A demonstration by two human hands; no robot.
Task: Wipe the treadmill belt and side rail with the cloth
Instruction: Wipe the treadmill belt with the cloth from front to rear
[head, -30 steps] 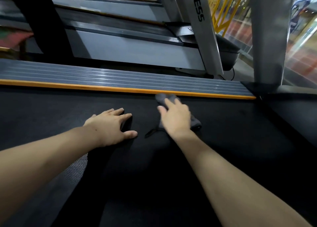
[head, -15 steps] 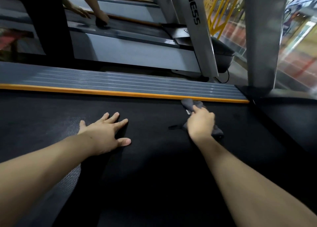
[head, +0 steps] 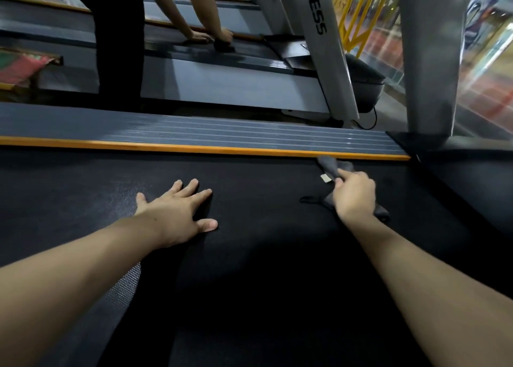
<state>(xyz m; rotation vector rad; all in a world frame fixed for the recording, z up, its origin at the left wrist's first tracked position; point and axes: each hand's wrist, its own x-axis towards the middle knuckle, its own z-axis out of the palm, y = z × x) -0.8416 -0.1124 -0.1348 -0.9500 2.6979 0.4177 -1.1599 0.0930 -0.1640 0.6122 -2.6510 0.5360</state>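
The black treadmill belt (head: 263, 200) fills the lower view. Beyond it runs the ribbed grey side rail (head: 194, 129) with an orange strip along its near edge. A dark grey cloth (head: 329, 166) with a small white label lies on the belt at the rail's right end, touching the orange strip. My right hand (head: 354, 197) presses on the cloth, its fingers bent over it and covering its middle. My left hand (head: 177, 211) lies flat on the belt with the fingers spread, well left of the cloth.
A grey upright post (head: 424, 61) stands at the right end of the rail, above the black motor cover (head: 472, 177). On the neighbouring treadmill (head: 222, 86) beyond, another person (head: 119, 47) leans with both hands on its deck. Yellow railing is at the back right.
My right hand has slid the cloth to the right along the belt beside the orange strip, toward the rail's right end. My left hand has stayed flat on the belt.
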